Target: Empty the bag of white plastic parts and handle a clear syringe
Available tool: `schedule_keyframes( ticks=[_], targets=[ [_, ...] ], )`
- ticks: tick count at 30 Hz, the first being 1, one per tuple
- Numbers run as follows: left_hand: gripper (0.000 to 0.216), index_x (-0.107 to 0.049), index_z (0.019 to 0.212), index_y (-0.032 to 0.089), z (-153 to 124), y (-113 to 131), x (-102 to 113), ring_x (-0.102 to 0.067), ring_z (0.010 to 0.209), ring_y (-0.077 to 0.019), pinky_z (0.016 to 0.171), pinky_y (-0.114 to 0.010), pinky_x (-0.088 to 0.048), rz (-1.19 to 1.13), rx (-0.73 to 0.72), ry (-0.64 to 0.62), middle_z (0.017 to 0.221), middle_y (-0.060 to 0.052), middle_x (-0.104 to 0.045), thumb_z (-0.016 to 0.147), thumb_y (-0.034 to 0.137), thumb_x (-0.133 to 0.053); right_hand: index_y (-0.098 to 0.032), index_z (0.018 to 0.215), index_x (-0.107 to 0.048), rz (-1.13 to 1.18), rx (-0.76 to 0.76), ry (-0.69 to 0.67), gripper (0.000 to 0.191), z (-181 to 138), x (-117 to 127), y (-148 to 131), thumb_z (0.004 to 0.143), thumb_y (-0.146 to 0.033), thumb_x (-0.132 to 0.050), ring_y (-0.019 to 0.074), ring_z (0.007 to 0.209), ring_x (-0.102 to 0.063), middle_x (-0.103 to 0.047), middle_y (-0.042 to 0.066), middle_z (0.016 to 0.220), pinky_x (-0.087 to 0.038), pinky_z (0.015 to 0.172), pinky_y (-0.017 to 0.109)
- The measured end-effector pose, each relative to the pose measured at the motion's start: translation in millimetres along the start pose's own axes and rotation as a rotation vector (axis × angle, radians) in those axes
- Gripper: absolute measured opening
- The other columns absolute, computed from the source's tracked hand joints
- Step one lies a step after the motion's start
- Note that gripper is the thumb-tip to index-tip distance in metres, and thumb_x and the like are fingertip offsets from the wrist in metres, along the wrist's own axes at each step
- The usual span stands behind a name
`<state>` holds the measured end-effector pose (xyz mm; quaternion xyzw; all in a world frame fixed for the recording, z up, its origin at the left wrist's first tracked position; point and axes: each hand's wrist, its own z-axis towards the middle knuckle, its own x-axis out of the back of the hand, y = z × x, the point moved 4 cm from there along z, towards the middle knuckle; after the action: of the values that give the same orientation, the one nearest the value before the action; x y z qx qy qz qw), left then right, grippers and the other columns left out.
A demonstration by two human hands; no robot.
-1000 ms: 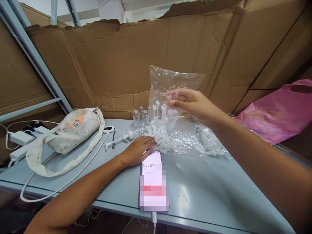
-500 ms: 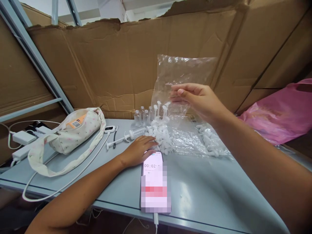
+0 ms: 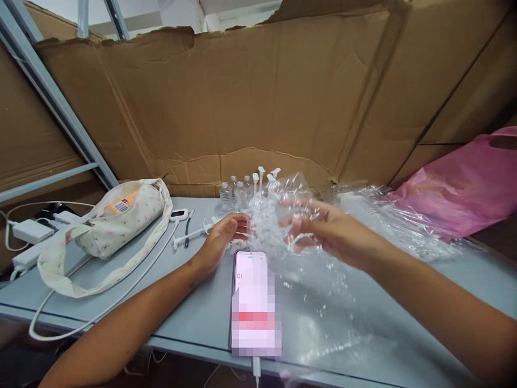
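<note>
A heap of small white plastic pieces (image 3: 264, 215) lies at the middle of the table, with several white pump heads (image 3: 262, 173) standing at its back. My left hand (image 3: 220, 237) rests at the heap's left side, fingers apart and slightly curled. To the right, my right hand (image 3: 333, 229) is bent round a clear plastic bag (image 3: 323, 291), which hangs down over the table toward me. Motion blur and the film partly veil those fingers. A white pump (image 3: 189, 237) lies left of my left hand; its far end is hidden.
Several small clear bottles (image 3: 226, 196) stand behind the heap. A phone (image 3: 252, 302) lies in front, with a cable plugged in. At left are a cloth bag (image 3: 121, 221), a small white device (image 3: 179, 215) and cables. More clear plastic packaging (image 3: 388, 221) and a pink bag (image 3: 456, 183) are at right.
My right hand has come down, bringing the raised clear bag forward over the table. My left hand has shifted left and turned from palm-down over the heap to upright beside it.
</note>
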<state>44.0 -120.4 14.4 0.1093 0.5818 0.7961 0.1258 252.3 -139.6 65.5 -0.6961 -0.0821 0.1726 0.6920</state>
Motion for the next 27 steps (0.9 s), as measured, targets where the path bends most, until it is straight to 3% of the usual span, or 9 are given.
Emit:
schedule_keyframes(
  ticks=[3, 8, 13, 17, 19, 23, 27],
  targets=[
    [0.063, -0.057, 0.109, 0.016, -4, 3, -7, -0.068, 0.081, -0.0219, 0.073, -0.034, -0.05, -0.127, 0.06, -0.039, 0.091, -0.011, -0.07, 0.081, 0.07, -0.044, -0.024, 0.111, -0.055, 0.012, -0.069, -0.08, 0.044, -9, -14, 34, 0.072, -0.03, -0.074, 0.0155, 0.068, -0.066, -0.067, 0.002, 0.086, -0.057, 0.058, 0.032],
    [0.038, -0.06, 0.085, 0.014, -6, 7, -12, -0.062, 0.053, -0.0128, 0.054, -0.023, -0.042, 0.039, 0.134, 0.017, 0.062, -0.002, -0.065, 0.082, 0.053, -0.059, -0.026, 0.107, -0.054, -0.03, -0.071, -0.032, 0.039, -18, -21, 49, 0.074, -0.036, -0.073, 0.0165, 0.065, -0.065, -0.065, 0.001, 0.08, -0.055, 0.061, 0.034],
    [0.034, -0.062, 0.084, 0.014, -6, -3, -20, -0.056, 0.045, -0.0097, 0.044, -0.02, -0.036, 0.125, 0.197, -0.072, 0.055, 0.001, -0.06, 0.084, 0.048, -0.057, -0.022, 0.093, -0.062, -0.081, 0.041, 0.173, 0.035, -10, -2, 46, 0.08, -0.055, -0.06, 0.0143, 0.059, -0.059, -0.062, 0.001, 0.071, -0.047, 0.055, 0.029],
    [0.028, -0.063, 0.087, 0.015, -7, -11, -21, -0.052, 0.04, -0.0086, 0.038, -0.019, -0.036, 0.151, 0.229, -0.066, 0.053, 0.003, -0.055, 0.084, 0.043, -0.056, -0.019, 0.066, -0.059, -0.211, 0.087, 0.23, 0.036, 1, 15, 46, 0.073, -0.054, -0.067, 0.0107, 0.047, -0.05, -0.056, -0.002, 0.056, -0.039, 0.049, 0.027],
    [0.026, -0.063, 0.089, 0.015, -5, -11, -15, -0.05, 0.038, -0.0075, 0.035, -0.018, -0.034, 0.175, 0.21, -0.026, 0.052, 0.005, -0.053, 0.086, 0.04, -0.055, -0.019, 0.062, -0.057, -0.251, 0.12, 0.274, 0.039, 3, 25, 41, 0.069, -0.055, -0.069, 0.01, 0.044, -0.048, -0.056, -0.002, 0.054, -0.037, 0.046, 0.026],
    [0.026, -0.06, 0.091, 0.015, 2, -2, 3, -0.048, 0.034, -0.0066, 0.036, -0.018, -0.033, 0.189, 0.159, 0.082, 0.051, 0.006, -0.053, 0.086, 0.039, -0.054, -0.019, 0.071, -0.061, -0.229, 0.202, 0.416, 0.041, -1, 46, 28, 0.065, -0.058, -0.072, 0.0105, 0.047, -0.052, -0.059, -0.001, 0.059, -0.037, 0.045, 0.025],
    [0.028, -0.059, 0.09, 0.016, 1, 1, -2, -0.048, 0.035, -0.0068, 0.037, -0.019, -0.032, 0.167, 0.158, 0.023, 0.052, 0.004, -0.055, 0.087, 0.042, -0.053, -0.019, 0.088, -0.063, -0.199, 0.111, 0.306, 0.046, -2, 40, 33, 0.072, -0.062, -0.064, 0.011, 0.048, -0.053, -0.064, 0.002, 0.068, -0.041, 0.047, 0.027]
  ],
)
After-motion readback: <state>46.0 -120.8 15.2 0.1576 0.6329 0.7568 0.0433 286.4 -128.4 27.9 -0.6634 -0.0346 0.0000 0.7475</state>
